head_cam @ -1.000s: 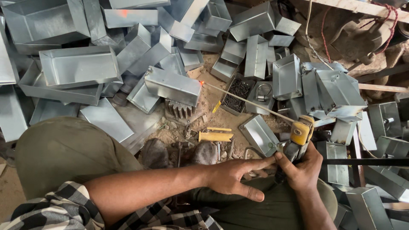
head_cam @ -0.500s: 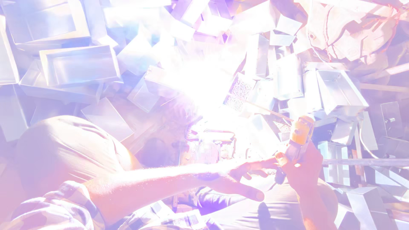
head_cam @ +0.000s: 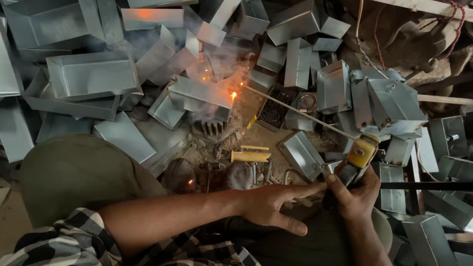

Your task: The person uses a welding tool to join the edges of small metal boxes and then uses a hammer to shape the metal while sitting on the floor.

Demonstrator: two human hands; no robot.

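Gripping the dark shaft of a yellow-headed electrode holder (head_cam: 360,153), the right hand (head_cam: 355,196) sat low at the right of the view, fingers wrapped tight round the tool, wrist rising from the bottom edge. The left hand (head_cam: 276,206) lay just beside it, touching it, half open, with its forefinger stretched out toward the right fingers and its thumb pointing down; it held nothing that could be made out. The left forearm ran in from the lower left, crossing the lap in a checked sleeve (head_cam: 59,241).

From the holder's jaws a thin welding rod (head_cam: 300,113) ran up and to the left, its long axis slanting away from both hands. Its far tip met the upper right corner of a folded grey sheet-metal box (head_cam: 199,96), where an orange glow (head_cam: 233,94) and a drift of smoke showed. So the box lay up and left of the hands, a rod's length off, with the right hand nearer along that line.

The box sat on a small ribbed metal block (head_cam: 211,128) on the dirt floor (head_cam: 217,148). A yellow-handled tool (head_cam: 250,156) lay between box and hands. Many like boxes (head_cam: 91,74) were piled around.
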